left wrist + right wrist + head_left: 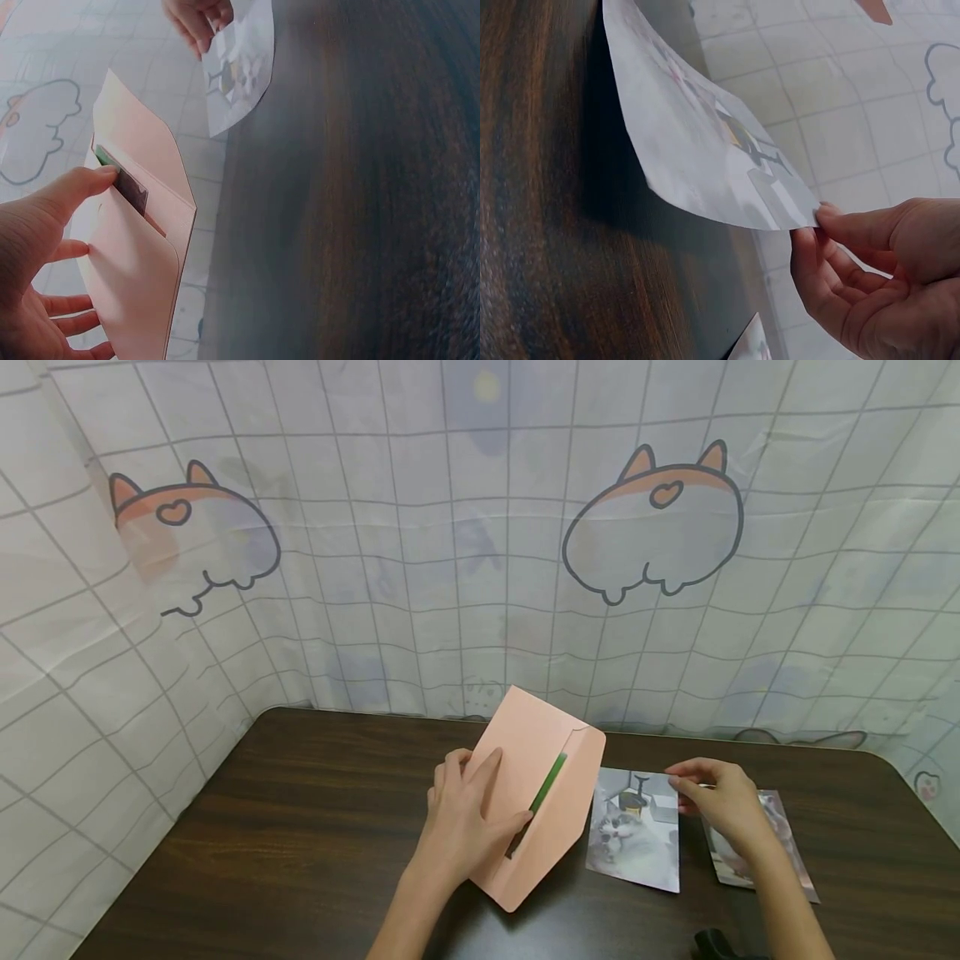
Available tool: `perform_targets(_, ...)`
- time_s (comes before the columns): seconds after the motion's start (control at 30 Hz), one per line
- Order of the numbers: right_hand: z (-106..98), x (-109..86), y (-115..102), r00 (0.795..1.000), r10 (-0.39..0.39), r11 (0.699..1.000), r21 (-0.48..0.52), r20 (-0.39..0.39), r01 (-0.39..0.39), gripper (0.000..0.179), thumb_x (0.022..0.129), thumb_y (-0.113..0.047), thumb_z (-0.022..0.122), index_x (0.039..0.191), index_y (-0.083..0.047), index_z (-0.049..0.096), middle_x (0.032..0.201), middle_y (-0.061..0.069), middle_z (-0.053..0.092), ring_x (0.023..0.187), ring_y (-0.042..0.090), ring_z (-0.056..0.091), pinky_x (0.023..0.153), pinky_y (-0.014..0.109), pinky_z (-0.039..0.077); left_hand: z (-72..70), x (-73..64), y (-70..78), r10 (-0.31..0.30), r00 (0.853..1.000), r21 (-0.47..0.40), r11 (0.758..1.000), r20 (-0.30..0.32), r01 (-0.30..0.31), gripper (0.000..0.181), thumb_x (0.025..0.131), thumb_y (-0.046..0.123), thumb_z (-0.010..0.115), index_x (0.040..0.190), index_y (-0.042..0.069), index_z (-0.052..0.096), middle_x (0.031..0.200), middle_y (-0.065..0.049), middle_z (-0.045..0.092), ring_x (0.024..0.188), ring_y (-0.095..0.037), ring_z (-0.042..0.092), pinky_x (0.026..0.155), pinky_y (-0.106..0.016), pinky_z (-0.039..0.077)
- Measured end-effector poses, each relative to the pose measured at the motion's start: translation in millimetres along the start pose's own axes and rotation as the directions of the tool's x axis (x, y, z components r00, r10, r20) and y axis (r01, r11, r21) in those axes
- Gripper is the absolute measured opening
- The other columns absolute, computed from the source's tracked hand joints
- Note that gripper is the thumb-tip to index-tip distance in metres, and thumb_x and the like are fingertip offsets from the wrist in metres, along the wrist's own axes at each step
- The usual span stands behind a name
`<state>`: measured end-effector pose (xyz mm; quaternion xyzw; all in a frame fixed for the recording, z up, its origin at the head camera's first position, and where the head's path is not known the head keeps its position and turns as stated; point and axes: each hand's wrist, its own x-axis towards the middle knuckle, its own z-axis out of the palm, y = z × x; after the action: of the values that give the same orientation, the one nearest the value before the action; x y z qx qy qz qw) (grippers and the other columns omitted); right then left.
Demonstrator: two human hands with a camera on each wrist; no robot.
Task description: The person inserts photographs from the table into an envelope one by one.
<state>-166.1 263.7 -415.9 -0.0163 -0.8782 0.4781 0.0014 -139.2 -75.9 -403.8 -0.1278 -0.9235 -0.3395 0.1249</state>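
My left hand [468,822] grips a pink envelope [517,735], tilted above the dark table with its flap raised. A card with a green edge [550,783] pokes out of the envelope's opening, and the left thumb presses near it. Between thumb and fingers, my right hand [720,797] pinches the top right corner of a picture card [637,852] printed with a grey-and-white cat. In the right wrist view the cat card [697,157] bends slightly and is lifted off the table at the pinched corner.
Right of the cat card, more picture cards [787,843] lie on the brown wooden table [300,843], partly behind the right forearm. A black object [716,943] sits at the front edge. Behind the table hangs a white checked curtain [420,568].
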Motion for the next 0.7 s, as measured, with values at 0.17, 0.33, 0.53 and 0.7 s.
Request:
perform_targets(0.17, 0, 0.4, -2, 1.000, 0.011, 1.000, 0.020, 0.011, -0.012, 0.025, 0.104, -0.002, 0.062, 0.121, 0.016, 0.066, 0.100, 0.015, 0.072, 0.072, 0.010, 0.069, 0.067, 0.027, 0.061, -0.2, 0.5, -1.0, 0.002, 1.000, 0.026, 1.000, -0.009, -0.002, 0.077, 0.082, 0.036, 0.089, 0.149, 0.010, 0.060, 0.141, -0.020, 0.046, 0.132, -0.041, 0.042, 0.100, -0.063, 0.041)
perform_targets(0.33, -1, 0.8, -5, 1.000, 0.014, 0.999, 0.033, 0.018, -0.015, 0.026, 0.104, -0.002, 0.062, 0.121, 0.017, 0.066, 0.099, 0.013, 0.072, 0.072, 0.010, 0.069, 0.067, 0.026, 0.061, -1.6, 1.8, -2.5, -0.022, 1.000, 0.036, 0.999, -0.010, 0.022, 0.077, 0.082, 0.036, 0.088, 0.149, 0.010, 0.059, 0.143, -0.021, 0.046, 0.135, -0.043, 0.041, 0.103, -0.063, 0.040)
perform_targets(0.53, -1, -0.2, -9, 0.999, 0.015, 0.998, 0.065, 0.033, -0.017, 0.026, 0.104, -0.001, 0.062, 0.122, 0.017, 0.065, 0.094, 0.009, 0.071, 0.071, 0.009, 0.069, 0.068, 0.027, 0.062, -3.1, 2.8, -4.1, -0.040, 0.999, 0.057, 0.998, -0.017, 0.041, 0.077, 0.083, 0.037, 0.088, 0.150, 0.011, 0.059, 0.145, -0.021, 0.045, 0.138, -0.043, 0.040, 0.104, -0.063, 0.039)
perform_targets(0.7, -2, -1.2, -12, 0.999, 0.013, 0.997, 0.075, 0.041, -0.016, 0.026, 0.105, -0.002, 0.061, 0.122, 0.017, 0.065, 0.089, 0.005, 0.070, 0.071, 0.010, 0.069, 0.069, 0.027, 0.062, -2.8, 2.7, -5.6, -0.027, 0.999, 0.069, 0.997, -0.027, 0.029, 0.077, 0.083, 0.037, 0.088, 0.149, 0.010, 0.059, 0.144, -0.021, 0.045, 0.137, -0.044, 0.041, 0.103, -0.063, 0.040)
